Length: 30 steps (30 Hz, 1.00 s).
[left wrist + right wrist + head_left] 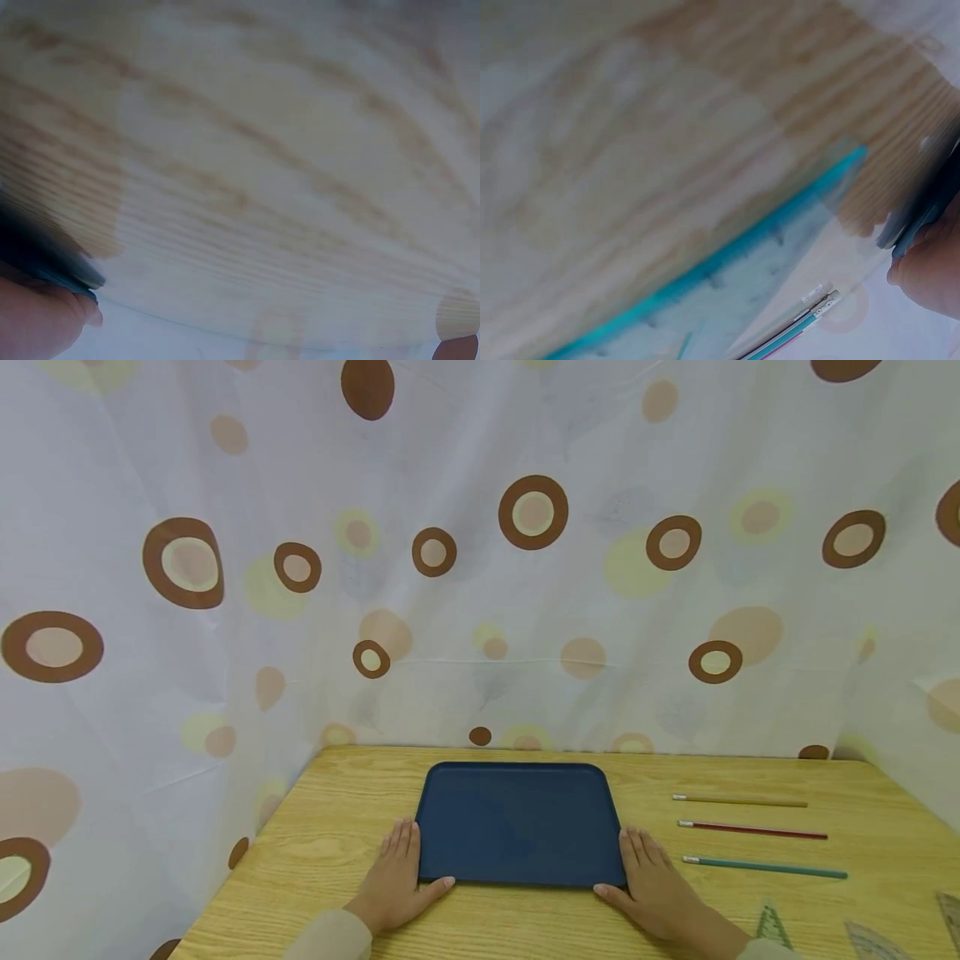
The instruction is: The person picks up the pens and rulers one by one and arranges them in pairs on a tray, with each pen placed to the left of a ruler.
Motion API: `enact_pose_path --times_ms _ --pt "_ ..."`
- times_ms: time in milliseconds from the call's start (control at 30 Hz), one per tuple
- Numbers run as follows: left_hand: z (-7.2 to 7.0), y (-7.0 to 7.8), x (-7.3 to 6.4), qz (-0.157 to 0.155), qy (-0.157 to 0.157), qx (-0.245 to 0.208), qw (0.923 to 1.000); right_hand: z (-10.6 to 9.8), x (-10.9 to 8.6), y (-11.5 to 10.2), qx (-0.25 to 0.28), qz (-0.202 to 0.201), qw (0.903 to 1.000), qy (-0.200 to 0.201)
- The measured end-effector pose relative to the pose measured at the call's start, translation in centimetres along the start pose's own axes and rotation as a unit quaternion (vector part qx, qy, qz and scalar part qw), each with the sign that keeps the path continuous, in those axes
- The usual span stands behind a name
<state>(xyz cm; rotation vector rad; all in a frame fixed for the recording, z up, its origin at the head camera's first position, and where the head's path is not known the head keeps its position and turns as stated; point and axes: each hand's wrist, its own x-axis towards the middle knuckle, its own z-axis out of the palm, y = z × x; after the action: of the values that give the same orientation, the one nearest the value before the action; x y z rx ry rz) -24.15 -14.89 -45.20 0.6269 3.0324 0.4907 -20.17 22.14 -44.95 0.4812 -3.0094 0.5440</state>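
Note:
A dark blue rectangular tray lies flat on the wooden table. My left hand touches its left side, fingers straight along the edge and thumb against the near left corner. At the opposite side my right hand lies likewise, its thumb at the near right corner. In the left wrist view a thumb shows beside the dark tray edge. The right wrist view has a thumb by the tray edge too. The tray's surface is bare.
Right of the tray lie a yellowish pencil, a red pencil and a teal pencil. Nearer are a green set square and a clear protractor, with another clear piece at the right border. A patterned curtain surrounds the table.

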Motion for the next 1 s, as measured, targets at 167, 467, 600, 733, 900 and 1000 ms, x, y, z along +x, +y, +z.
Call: enact_pose_path --times_ms 167,467,600,733,900,1000 --pt "0.1 0.2 0.0 0.003 0.002 -0.002 1.0 -0.1 -0.2 0.1 -0.001 0.004 1.0 0.002" --pt "0.0 0.7 0.0 0.004 0.001 0.0 1.0 -0.4 -0.6 0.3 -0.006 0.003 1.0 0.003" --pt "0.1 0.8 0.1 0.009 -0.002 -0.003 1.0 -0.5 -0.8 0.3 -0.005 0.004 1.0 0.005" --pt "0.3 0.9 0.2 0.011 -0.006 -0.004 0.9999 -0.5 -1.0 0.4 -0.004 0.007 0.9999 0.007" --pt "0.4 1.1 0.3 0.011 -0.008 -0.005 0.9999 -0.5 -1.3 0.6 -0.009 0.008 0.9999 0.008" --pt "0.4 1.2 0.3 0.013 -0.008 -0.006 0.9999 -0.6 -1.4 0.7 -0.009 0.007 0.9999 0.008"
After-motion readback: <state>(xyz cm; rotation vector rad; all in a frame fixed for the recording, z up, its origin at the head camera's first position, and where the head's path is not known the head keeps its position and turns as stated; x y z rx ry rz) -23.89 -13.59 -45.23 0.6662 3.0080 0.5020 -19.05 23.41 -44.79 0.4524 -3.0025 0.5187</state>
